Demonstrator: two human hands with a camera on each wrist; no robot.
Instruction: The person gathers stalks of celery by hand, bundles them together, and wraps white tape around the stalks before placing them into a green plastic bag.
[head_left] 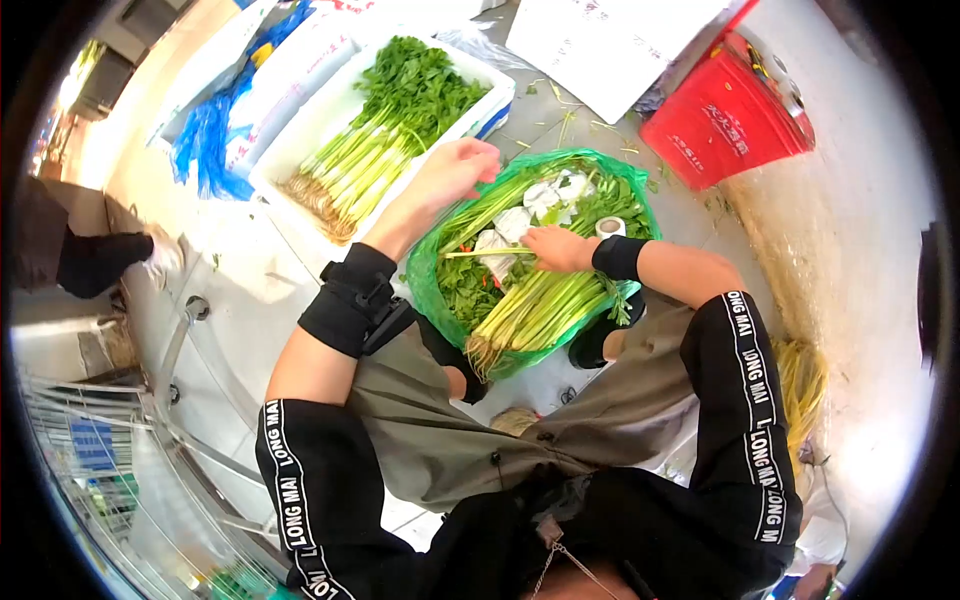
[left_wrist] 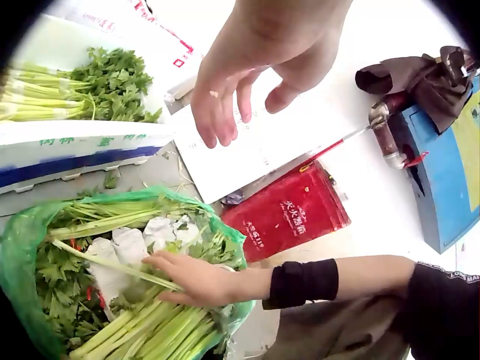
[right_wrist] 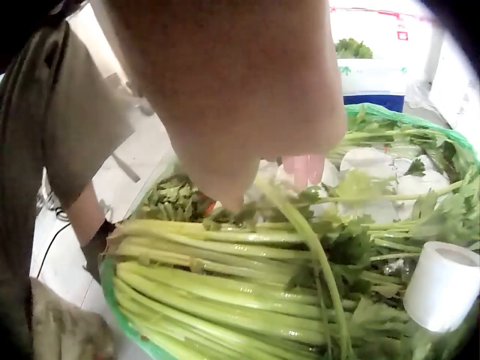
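Note:
A green plastic bag [head_left: 647, 190] lies spread around bunches of celery [head_left: 540, 310], with white wrapped bundles [head_left: 512, 224] among the leaves. Over the bag, my right hand [head_left: 560, 248] pinches a loose celery stalk [left_wrist: 112, 264], which crosses the pile beside the white bundles. In the right wrist view the same stalk [right_wrist: 311, 240] hangs from beneath the hand [right_wrist: 247, 97]. My left hand [head_left: 455, 175] is raised above the bag's far left edge, empty, its fingers loosely bent and apart in the left wrist view. A white roll [right_wrist: 442, 289] rests on the leaves near my right wrist.
A white foam box [head_left: 495, 100] of celery stands beyond the bag to the left. At the far right are a red container [head_left: 700, 130] and a white board [head_left: 600, 45]. A wire rack [head_left: 90, 470] stands at lower left; a person's leg [head_left: 95, 262] shows at the left.

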